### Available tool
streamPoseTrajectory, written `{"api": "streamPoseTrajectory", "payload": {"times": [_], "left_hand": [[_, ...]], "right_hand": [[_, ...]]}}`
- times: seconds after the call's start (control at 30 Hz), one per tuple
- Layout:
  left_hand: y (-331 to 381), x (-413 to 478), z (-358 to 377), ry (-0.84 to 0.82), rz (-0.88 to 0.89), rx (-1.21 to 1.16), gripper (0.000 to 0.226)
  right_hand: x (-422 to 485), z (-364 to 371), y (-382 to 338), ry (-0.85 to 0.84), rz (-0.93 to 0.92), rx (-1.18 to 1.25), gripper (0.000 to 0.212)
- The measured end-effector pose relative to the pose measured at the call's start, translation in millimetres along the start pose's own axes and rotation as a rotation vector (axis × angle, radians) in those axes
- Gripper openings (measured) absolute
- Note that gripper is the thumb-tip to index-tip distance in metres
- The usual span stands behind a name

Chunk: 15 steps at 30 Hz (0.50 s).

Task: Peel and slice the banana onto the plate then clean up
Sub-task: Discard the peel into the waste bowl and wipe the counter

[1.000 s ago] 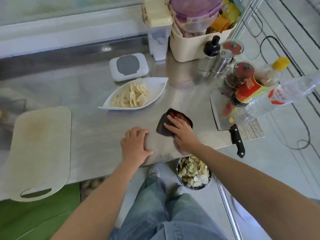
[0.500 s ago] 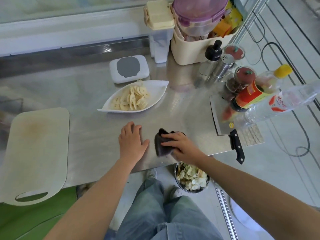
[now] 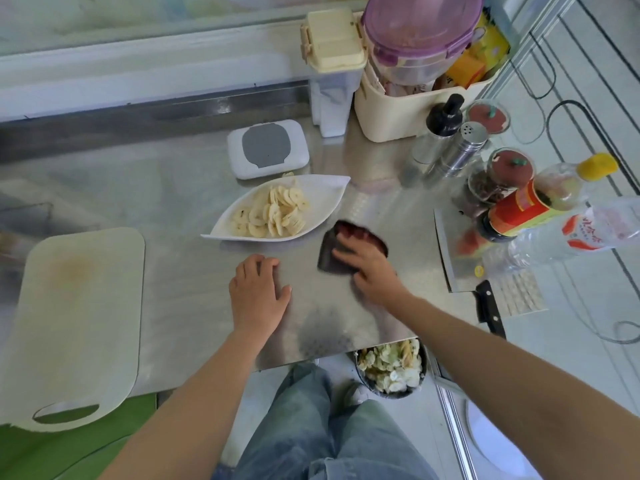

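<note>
Cloth (image 3: 329, 258) beside the plate (image 3: 329, 192) is pressed by the flat right hand (image 3: 371, 270); the left hand (image 3: 258, 296) rests released on the desk (image 3: 173, 192) near the plate.

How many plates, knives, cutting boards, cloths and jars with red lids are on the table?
Plate: 1
Knife: 1
Cutting board: 1
Cloth: 1
Red-lid jars: 2
Total: 6

A white wet-wipe box (image 3: 267, 148) sits at the back of the counter (image 3: 166, 209); a cream basket (image 3: 412, 112), a steel shaker (image 3: 462, 148) and a red-labelled sauce bottle (image 3: 519, 211) crowd its right corner.
</note>
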<state>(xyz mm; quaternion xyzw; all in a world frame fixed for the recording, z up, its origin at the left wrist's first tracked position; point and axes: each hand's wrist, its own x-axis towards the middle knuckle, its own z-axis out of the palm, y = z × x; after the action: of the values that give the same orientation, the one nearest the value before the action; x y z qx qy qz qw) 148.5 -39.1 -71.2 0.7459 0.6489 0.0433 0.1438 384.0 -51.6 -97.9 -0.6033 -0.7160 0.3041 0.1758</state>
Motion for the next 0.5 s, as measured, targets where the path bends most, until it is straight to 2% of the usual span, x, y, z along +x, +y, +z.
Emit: {"api": "streamPoseTrajectory", "payload": {"times": [0.07,0.13,0.2,0.27,0.33,0.37,0.4,0.5], "left_hand": [[-0.9,0.5,0.1,0.004,0.005,-0.008,0.04],[-2.0,0.3,0.4,-0.005,0.011,-0.012,0.038],[-4.3,-1.3,0.5,-0.02,0.027,-0.017,0.037],[-6.6,-4.1,0.9,-0.031,0.043,-0.024,0.037],[-8.5,-8.2,1.1,-0.025,0.04,-0.011,0.039],[-9.3,-10.0,1.1,-0.025,0.024,-0.006,0.04],[-10.3,-11.9,1.2,-0.032,0.004,-0.006,0.042],[-15.4,-17.4,1.0,-0.057,-0.01,0.001,0.046]], "right_hand": [[-27.8,6.3,-14.1,-0.133,-0.161,0.018,0.053],[-39.4,-0.3,-10.2,-0.181,-0.202,0.01,0.049],[-27.5,-18.3,12.1,-0.03,-0.062,-0.021,0.054],[-1.6,-42.0,30.4,0.16,0.211,-0.046,0.059],[22.8,-48.9,27.4,0.208,0.407,-0.091,0.057],[30.1,-43.4,18.4,0.178,0.411,-0.1,0.058],[34.4,-34.1,9.5,0.146,0.365,-0.091,0.059],[18.7,5.2,-16.6,0.056,0.042,-0.036,0.056]]}}
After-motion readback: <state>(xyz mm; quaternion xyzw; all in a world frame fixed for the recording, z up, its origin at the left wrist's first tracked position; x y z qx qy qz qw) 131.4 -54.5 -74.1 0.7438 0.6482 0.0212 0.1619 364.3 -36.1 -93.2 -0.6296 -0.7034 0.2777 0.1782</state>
